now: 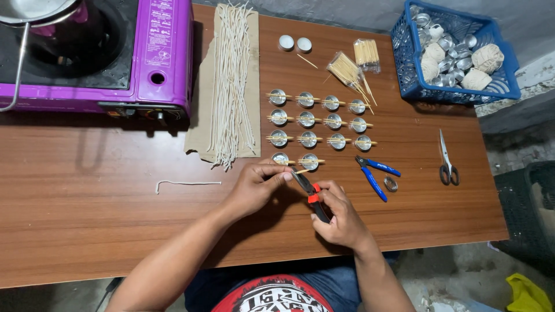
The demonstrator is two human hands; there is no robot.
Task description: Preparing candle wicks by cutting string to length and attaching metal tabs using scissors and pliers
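A long wood-grain brown table (pixel 87 214) stands on a rough grey concrete floor (pixel 439 271). Near the table's front edge, the right hand (pixel 341 216) is closed around the red-and-black handled pliers (pixel 312 197). Their long axis runs diagonally, with the nose pointing up-left toward the left hand (pixel 254 188), whose fingertips are pinched together at the tip. What they pinch is too small to tell.

Wooden table (pixel 87 190): stove (pixel 115 58), cups (pixel 318 121), scissors (pixel 447 159), basket (pixel 451 92).
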